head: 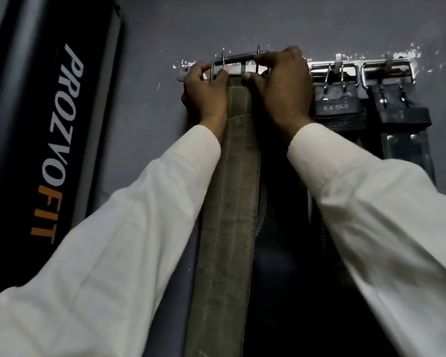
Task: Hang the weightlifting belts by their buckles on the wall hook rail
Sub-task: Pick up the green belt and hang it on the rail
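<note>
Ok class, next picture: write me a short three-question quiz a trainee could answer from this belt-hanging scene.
1. True or false: the left hand and right hand both hold the buckle of the olive belt.
2. How many black belts hang by buckles on the hook rail right of the hands? A one, B two, C four.
3. Fill in: the orange letters on the punching bag read ___.
Key: 1 true; 2 B; 3 FIT.

Long white sleeves on both arms, plain light cloth, loosely cut. Left sleeve [119, 228] creased and rumpled (soft folds, heaviest toward the elbow); right sleeve [366, 215] smoother, one long fold down the forearm. Cuffs close at the wrists. Left hand [206, 96], right hand [283, 94] bare.
</note>
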A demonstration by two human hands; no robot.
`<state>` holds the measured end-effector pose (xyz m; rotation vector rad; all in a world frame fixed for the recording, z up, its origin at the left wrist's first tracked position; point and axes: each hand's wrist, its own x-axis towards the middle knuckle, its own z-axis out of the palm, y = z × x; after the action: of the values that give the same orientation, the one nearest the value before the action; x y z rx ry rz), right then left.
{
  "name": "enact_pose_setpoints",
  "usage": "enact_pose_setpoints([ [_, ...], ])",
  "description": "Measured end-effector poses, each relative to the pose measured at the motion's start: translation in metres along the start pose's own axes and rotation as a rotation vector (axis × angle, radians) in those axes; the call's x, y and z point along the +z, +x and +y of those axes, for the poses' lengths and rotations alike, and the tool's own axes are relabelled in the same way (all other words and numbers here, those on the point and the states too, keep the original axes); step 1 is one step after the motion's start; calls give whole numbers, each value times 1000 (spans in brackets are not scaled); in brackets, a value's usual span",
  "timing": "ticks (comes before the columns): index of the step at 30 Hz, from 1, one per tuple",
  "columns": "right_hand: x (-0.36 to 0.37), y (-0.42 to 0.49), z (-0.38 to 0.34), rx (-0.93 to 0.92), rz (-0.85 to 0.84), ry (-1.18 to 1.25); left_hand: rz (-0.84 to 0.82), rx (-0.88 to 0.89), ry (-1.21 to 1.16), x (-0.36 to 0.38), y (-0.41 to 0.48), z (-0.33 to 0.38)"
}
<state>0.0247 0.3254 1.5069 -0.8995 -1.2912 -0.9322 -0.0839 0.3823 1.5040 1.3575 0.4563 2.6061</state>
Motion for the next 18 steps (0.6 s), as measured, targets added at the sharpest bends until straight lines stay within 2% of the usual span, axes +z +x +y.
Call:
enact_pose_setpoints([
  [8,-3,-5,0,98,-74,-148,-113,-35,32,10,7,-11],
  [12,0,-37,4,119,-52,-45,-124,5,56,2,-6,-18],
  [18,-3,-88,0,194,-35,120,-320,-22,90,-36,-59,-35],
])
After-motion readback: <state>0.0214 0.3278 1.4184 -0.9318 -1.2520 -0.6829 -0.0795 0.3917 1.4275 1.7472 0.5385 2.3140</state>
